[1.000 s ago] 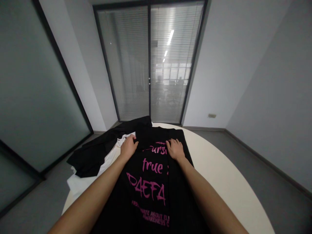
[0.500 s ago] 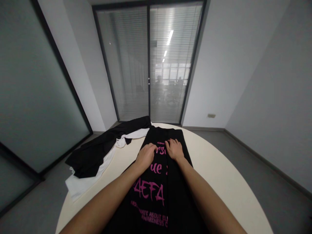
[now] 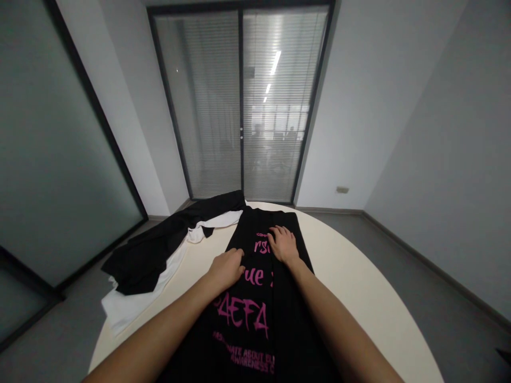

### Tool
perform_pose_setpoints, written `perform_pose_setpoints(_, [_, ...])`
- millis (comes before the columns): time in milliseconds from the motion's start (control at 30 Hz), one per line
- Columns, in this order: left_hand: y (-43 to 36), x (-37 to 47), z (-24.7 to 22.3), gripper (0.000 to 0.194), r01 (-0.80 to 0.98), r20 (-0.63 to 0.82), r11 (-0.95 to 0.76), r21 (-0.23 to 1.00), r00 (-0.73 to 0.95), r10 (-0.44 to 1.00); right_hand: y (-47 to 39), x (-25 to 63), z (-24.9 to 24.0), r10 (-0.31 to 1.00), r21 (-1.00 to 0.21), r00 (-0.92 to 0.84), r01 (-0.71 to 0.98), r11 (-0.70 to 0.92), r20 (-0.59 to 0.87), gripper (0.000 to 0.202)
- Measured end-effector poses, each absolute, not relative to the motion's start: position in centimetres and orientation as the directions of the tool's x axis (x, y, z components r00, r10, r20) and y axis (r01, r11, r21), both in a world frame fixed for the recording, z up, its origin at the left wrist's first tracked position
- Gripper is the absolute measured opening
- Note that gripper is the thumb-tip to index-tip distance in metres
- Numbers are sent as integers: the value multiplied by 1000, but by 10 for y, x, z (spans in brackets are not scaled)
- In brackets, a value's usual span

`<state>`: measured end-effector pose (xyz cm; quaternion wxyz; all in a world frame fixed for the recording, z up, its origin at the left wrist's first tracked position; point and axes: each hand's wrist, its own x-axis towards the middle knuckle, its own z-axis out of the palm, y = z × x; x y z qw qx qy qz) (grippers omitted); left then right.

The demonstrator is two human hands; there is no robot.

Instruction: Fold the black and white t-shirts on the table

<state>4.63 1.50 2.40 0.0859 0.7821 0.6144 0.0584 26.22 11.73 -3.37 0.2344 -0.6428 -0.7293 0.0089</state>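
A black shirt [image 3: 253,292] with pink lettering lies lengthwise before me, a long fold running down its right part. My right hand [image 3: 284,243] rests flat near its far end, fingers stretched out over the folded layer. My left hand [image 3: 227,268] is at the shirt's left side, lower than the right one. Its fingers are bent and the thumb is apart from them, with black cloth showing between. No lifted cloth shows in either hand.
The shirt lies on a round cream table [image 3: 359,287]. To the left, a black garment [image 3: 147,260] lies over a white garment [image 3: 131,306] reaching the table edge. Behind stands a glass partition [image 3: 271,159] with blinds; white walls [image 3: 379,96] flank it.
My left hand has slid left and nearer to me across the shirt, uncovering part of the lettering. The right hand stays in place. The view has shifted slightly.
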Motion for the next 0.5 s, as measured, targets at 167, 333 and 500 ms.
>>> perform_pose_setpoints(167, [7, 31, 19, 34, 925, 1, -301, 233, 309, 951, 113, 261, -29, 927, -277, -112, 935, 221, 358, 38])
perform_pose_setpoints(333, [1, 32, 17, 36, 909, 55, -314, 274, 311, 949, 108, 254, -14, 911, -221, -197, 931, 290, 363, 39])
perform_pose_setpoints(500, [-4, 31, 26, 46, 858, 36, -370, 357, 383, 923, 108, 231, 2, 965, -395, -129, 894, 213, 227, 47])
